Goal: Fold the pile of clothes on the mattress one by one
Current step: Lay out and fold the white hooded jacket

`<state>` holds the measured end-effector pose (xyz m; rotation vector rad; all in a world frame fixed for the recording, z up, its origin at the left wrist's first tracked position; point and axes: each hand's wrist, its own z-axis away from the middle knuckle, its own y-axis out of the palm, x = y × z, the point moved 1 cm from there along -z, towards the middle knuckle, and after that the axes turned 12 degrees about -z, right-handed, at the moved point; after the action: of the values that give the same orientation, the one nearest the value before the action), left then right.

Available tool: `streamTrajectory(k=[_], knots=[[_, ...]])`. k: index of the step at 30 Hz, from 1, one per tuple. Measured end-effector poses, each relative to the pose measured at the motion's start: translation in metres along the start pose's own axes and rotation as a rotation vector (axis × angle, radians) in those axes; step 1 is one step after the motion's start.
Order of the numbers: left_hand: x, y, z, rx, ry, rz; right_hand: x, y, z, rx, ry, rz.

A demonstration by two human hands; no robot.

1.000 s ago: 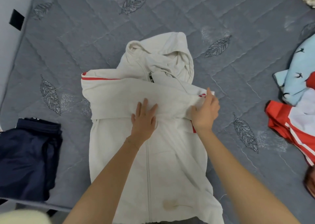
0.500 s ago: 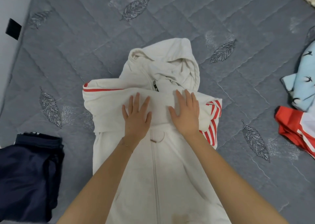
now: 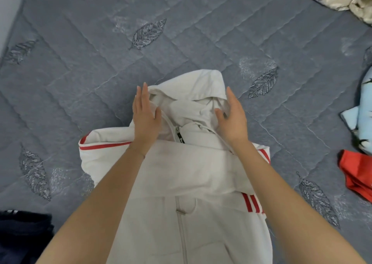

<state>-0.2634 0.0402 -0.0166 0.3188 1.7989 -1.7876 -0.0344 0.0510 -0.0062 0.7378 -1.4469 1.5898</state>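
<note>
**Hands move up from sleeves to hood**

White zip hoodie [image 3: 193, 175] lies front up at centre frame on the grey quilted mattress [image 3: 100, 52], both red-striped sleeves already crossed over the chest. Half a second ago both palms pressed flat on the crossed sleeves; now the left hand [image 3: 145, 117] and right hand [image 3: 231, 117] have slid up to flank the hood [image 3: 193, 86], one at each edge. Grip: both hands wide, fingers extended, holding nothing. Judgement: sleeve stage is done; hood fold-down is likely next. Dark navy garment [image 3: 22, 237] sits at lower left. Red [image 3: 356, 173] and light blue [image 3: 360, 111] clothes wait at right edge, unfolded.
</note>
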Motion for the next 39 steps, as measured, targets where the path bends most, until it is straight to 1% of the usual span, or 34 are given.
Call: streamTrajectory(k=[3, 6, 8, 11, 12, 14, 15, 17, 19, 21, 24, 27, 29, 30, 31, 33, 34, 36, 37, 39], knots=[[0.004, 0.005, -0.017, 0.046, -0.018, 0.001, 0.001, 0.007, -0.008, 0.013, 0.0, 0.036], [0.009, 0.005, -0.025, 0.049, 0.014, -0.051, 0.003, 0.014, -0.014, 0.037, 0.094, 0.016], [0.014, 0.003, -0.023, 0.027, 0.06, -0.02, 0.002, 0.018, -0.017, 0.037, 0.158, -0.023], [0.018, -0.004, -0.011, 0.024, 0.075, 0.035, 0.002, 0.021, -0.023, -0.083, 0.211, -0.061], [0.02, -0.005, -0.006, 0.046, 0.085, 0.025, 0.003, 0.021, -0.025, -0.135, 0.233, -0.109], [0.024, -0.005, 0.0, 0.077, 0.109, -0.039, 0.004, 0.021, -0.031, -0.168, 0.295, -0.221], [0.024, -0.003, -0.001, 0.073, 0.089, -0.062, 0.002, 0.022, -0.035, -0.151, 0.336, -0.26], [0.021, -0.003, -0.008, 0.056, -0.026, -0.105, 0.001, 0.021, -0.041, -0.099, 0.394, -0.317], [0.017, 0.0, -0.016, 0.064, -0.102, -0.234, 0.003, 0.024, -0.042, -0.071, 0.428, -0.407], [0.018, 0.003, -0.02, 0.086, -0.112, -0.335, 0.007, 0.026, -0.039, -0.078, 0.394, -0.409], [0.017, 0.003, -0.022, 0.081, -0.118, -0.32, 0.014, 0.023, -0.032, -0.031, 0.309, -0.397], [0.01, 0.001, -0.025, 0.077, -0.096, -0.312, 0.026, 0.013, -0.031, 0.041, 0.106, -0.261], [-0.002, -0.004, -0.031, 0.08, -0.06, -0.224, 0.04, 0.004, -0.031, 0.075, 0.0, -0.355], [-0.011, -0.008, -0.034, 0.106, -0.038, -0.116, 0.047, -0.002, -0.031, 0.092, -0.021, -0.44], [-0.02, -0.013, -0.037, 0.154, -0.022, 0.038, 0.054, -0.008, -0.031, 0.11, -0.027, -0.491], [-0.042, -0.025, -0.042, 0.267, -0.004, 0.374, 0.067, -0.017, -0.032, 0.148, -0.039, -0.51], [-0.052, -0.031, -0.045, 0.297, 0.028, 0.45, 0.072, -0.02, -0.032, 0.172, -0.043, -0.514], [-0.067, -0.044, -0.052, 0.308, 0.114, 0.428, 0.081, -0.025, -0.031, 0.198, -0.033, -0.542], [-0.074, -0.049, -0.055, 0.297, 0.152, 0.409, 0.084, -0.028, -0.03, 0.188, -0.02, -0.568], [-0.082, -0.059, -0.058, 0.268, 0.173, 0.428, 0.084, -0.033, -0.027, 0.123, 0.015, -0.593]])
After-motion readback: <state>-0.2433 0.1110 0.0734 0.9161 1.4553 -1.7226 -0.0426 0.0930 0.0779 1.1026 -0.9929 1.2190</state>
